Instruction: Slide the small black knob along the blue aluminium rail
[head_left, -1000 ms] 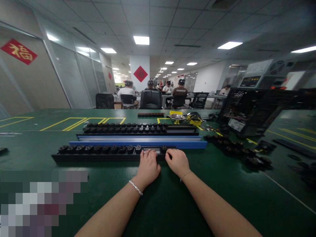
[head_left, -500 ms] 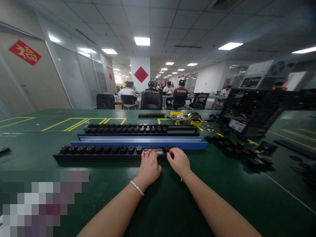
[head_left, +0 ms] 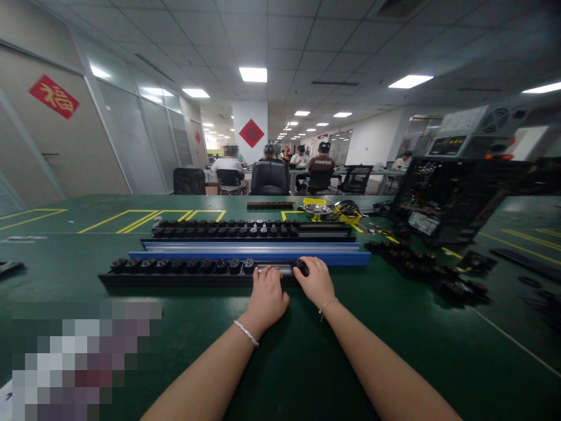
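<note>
A long black track rail [head_left: 175, 279] lies across the green table in front of me, with a row of round black socket modules [head_left: 177, 266] along its left and middle part. My left hand [head_left: 267, 295] is closed on the front edge of this rail, its fingertips over the bare silvery channel [head_left: 276, 268] just right of the row. Near the rail's right end, my right hand [head_left: 318, 280] grips a single round black socket module [head_left: 301, 268], which is tilted between thumb and fingers. The rail's right end is partly hidden by this hand.
Behind lie a blue rail [head_left: 210, 255] and another black rail filled with modules [head_left: 223, 230]. To the right are a heap of black parts [head_left: 416, 263] and an open computer case [head_left: 438, 202]. A metal bowl [head_left: 316, 209] stands farther back. People sit at far desks.
The socket module in my right hand has tilted, and the hand has shifted slightly up around it. My left hand stays on the rail. The view has shifted slightly.
</note>
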`<state>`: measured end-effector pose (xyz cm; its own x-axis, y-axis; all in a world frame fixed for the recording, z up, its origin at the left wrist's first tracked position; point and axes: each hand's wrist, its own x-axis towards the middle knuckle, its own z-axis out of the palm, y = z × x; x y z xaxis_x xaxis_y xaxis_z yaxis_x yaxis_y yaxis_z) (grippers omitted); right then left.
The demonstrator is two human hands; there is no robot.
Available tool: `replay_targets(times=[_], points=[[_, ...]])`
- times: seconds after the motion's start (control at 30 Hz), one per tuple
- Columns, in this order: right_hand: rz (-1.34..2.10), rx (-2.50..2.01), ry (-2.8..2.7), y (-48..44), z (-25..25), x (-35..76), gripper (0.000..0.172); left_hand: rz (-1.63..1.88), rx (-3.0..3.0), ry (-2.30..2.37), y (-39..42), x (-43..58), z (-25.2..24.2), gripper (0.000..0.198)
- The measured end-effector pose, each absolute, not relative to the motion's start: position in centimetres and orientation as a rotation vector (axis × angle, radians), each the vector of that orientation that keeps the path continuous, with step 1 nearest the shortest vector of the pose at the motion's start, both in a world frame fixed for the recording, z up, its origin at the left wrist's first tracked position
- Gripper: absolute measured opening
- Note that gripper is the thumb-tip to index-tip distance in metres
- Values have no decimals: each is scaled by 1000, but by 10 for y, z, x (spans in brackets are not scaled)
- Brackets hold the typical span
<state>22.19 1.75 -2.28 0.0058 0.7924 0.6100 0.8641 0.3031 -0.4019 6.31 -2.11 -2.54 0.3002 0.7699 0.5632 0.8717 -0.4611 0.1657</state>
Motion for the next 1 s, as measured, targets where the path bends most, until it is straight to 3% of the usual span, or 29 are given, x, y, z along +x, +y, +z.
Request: replay_targets(times=[0.7, 1.0], points=[[-85, -1579, -1717, 13, -20, 221, 30, -855, -2402, -1561, -22, 62, -22, 33], [88, -1579, -1685, 8, -13, 224, 25, -876, -2392, -1561, -22, 63, -23, 32]])
